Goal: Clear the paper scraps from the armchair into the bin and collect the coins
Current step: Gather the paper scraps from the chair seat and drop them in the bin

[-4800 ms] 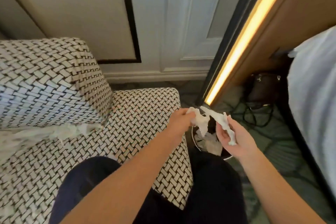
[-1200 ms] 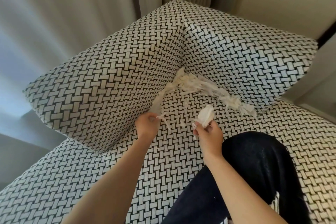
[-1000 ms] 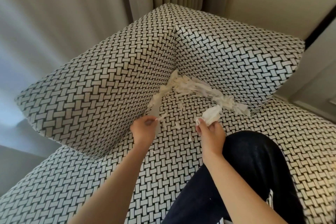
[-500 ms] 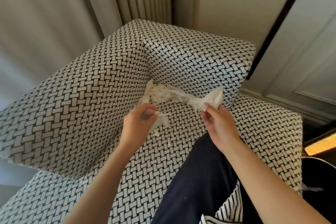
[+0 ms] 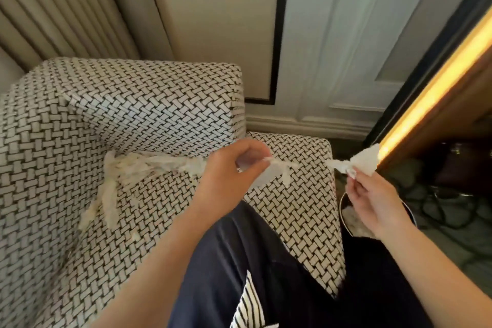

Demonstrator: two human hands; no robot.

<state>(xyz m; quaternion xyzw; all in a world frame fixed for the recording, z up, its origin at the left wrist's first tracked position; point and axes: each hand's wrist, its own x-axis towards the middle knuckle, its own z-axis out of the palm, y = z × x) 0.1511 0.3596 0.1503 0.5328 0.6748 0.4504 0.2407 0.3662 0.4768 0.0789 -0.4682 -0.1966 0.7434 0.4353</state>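
Both hands have swung right, away from the armchair (image 5: 133, 114) corner. I see my left hand (image 5: 231, 170) pinching a paper strip (image 5: 277, 168) over the seat. My right hand (image 5: 372, 200) pinches a crumpled scrap (image 5: 364, 161) directly above the bin (image 5: 343, 208), so it is nearer. More scraps (image 5: 149, 164) line the seat crease, left.

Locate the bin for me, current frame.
Head view, right side: the bin sits on the floor beside the right edge of the armchair seat, partly hidden behind the right hand, which pinches a paper scrap.
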